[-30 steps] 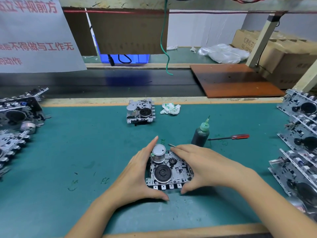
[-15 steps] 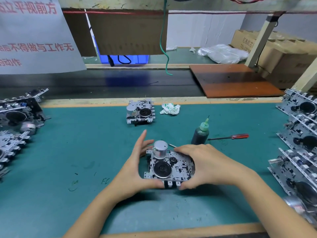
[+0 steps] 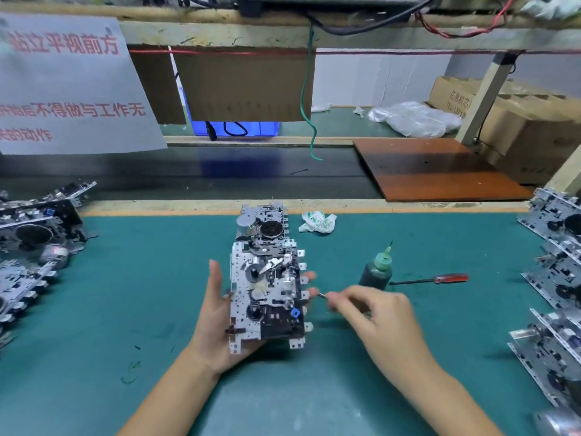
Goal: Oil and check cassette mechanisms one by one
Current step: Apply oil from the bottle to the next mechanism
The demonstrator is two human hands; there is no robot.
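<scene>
White sign (image 3: 69,86) hangs at the far left over the bench, red Chinese characters, top line reads 站立平视前方, lower lines partly cut off. Cardboard box (image 3: 515,121) past the far right corner has print on its side, "TEL 137..." partly readable, rest too small.

Green oil bottle (image 3: 376,272) stands upright on the green mat (image 3: 125,294), right of centre, needle tip up, dark liquid inside. Just beside it toward the right edge lies a red-handled screwdriver (image 3: 430,280), shaft pointing at the bottle. Crumpled white-green wrapper (image 3: 317,222) near the far edge, centre.

My left hand (image 3: 217,322) holds the cassette mechanism (image 3: 265,294) lifted off the mat, centre, long side running away from me. Palm is under it, thumb straight up along its left side, fingertips (image 3: 309,275) poking out past the right side. Gear side faces me, a small blue part near its lower right.

My right hand (image 3: 377,316) is just right of the mechanism, fingers curled, pinching a thin metal tool (image 3: 322,295) whose tip points at the mechanism's right edge. Whether the tip touches it, can't tell.

A second mechanism (image 3: 262,225) sits on the mat near the far edge, right behind the held one, motor can and dark flywheel up. More mechanisms piled at the left edge (image 3: 34,234) and racked in rows along the right edge (image 3: 559,278). Brown board (image 3: 434,166) lies on the dark conveyor strip beyond the mat, far right. Green wire (image 3: 309,99) dangles from the shelf above. Blue bin (image 3: 235,129) behind a cardboard flap.
</scene>
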